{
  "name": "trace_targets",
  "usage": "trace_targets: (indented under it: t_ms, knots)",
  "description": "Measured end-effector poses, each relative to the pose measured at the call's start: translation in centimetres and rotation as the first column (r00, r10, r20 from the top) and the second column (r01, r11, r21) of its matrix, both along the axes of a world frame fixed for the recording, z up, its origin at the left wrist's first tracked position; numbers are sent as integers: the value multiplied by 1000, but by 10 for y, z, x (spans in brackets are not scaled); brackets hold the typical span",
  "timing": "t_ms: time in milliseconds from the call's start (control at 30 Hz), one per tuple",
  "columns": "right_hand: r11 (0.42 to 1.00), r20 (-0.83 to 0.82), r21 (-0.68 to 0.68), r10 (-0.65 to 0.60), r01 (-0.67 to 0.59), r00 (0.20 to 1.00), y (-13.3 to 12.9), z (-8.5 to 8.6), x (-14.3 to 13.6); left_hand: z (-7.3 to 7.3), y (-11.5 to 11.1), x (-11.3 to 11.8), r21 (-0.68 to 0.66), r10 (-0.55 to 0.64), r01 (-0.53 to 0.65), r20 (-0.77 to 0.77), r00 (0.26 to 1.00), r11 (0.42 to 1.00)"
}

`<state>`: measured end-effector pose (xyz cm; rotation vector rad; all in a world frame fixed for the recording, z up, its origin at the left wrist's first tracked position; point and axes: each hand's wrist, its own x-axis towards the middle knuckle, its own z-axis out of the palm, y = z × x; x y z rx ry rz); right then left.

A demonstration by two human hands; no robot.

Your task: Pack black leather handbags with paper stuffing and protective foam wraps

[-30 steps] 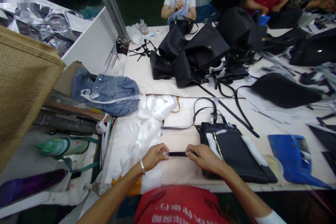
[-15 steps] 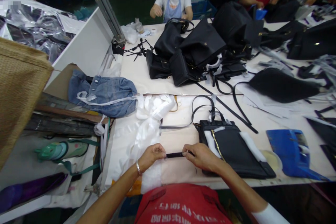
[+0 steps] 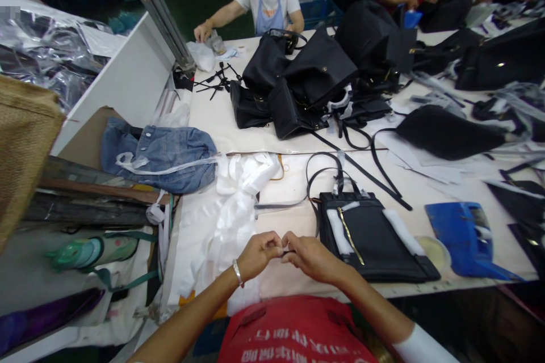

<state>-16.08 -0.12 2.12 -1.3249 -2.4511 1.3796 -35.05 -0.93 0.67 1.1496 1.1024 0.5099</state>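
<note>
Viewing a cream worktable (image 3: 222, 131) from above, extending toward a red apron (image 3: 298, 332) at the near edge. Supporting on the far half a heap of black handbags (image 3: 317, 76), leaning against one another. Showing, to the right of the hands, a single black handbag (image 3: 395, 241), lying flat with handles pointing away from the red apron and a gold zipper (image 3: 349, 235) slanting across the front. Showing to the left a trail of white wrapping strips (image 3: 236, 215), running toward the near edge. Holding the left hand (image 3: 261, 252), with a silver bracelet (image 3: 237, 273) at the wrist, close beside the right hand (image 3: 309, 258), above the near part of the worktable. Pinching a black strip (image 3: 289, 252) between both: clamping the right thumb and fingers on it, pressing the left thumb and fingertips together at its left side. Judging progress as partway: having the black strip picked up and secured, not showing it laid down or joined to the single black handbag. Running the long axis roughly left to right across the front of the red apron, pointing one end toward each hand. Hiding most of the length behind fingers; leaving any bend impossible to tell.
</note>
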Motion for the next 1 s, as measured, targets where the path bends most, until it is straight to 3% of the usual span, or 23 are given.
trace_targets:
  t_ms: [133, 300, 467, 567, 667, 800, 1000]
  knots:
    - [997, -49, -5, -78, 78, 996, -4, -9, -3, -2, 7, 3, 76, -20, 32, -154, 988, 997]
    - [991, -37, 122, -58, 62, 998, 5, -12, 20, -8, 13, -1, 151, -51, 107, -332, 942, 983]
    - [993, 106, 113, -31, 19, 994, 15, -17, 19, -12, 13, 12, 184, -31, 94, -320, 947, 978]
    - [998, 96, 70, -15, 8, 995, 17, -19, 17, -17, 14, 19, 161, -56, 105, -282, 958, 981]
    - [998, 58, 62, 1, -5, 998, 25, -22, 29, -24, 19, 18, 93, -47, 75, -276, 960, 993]
    - [994, 193, 108, 10, -31, 981, 39, -30, 40, -31, 28, 17, 131, 24, 17, -310, 950, 991]
    - [994, 149, 26, 98, -103, 984, 52, -31, 35, -32, 40, 31, 211, -27, 105, -344, 938, 972]
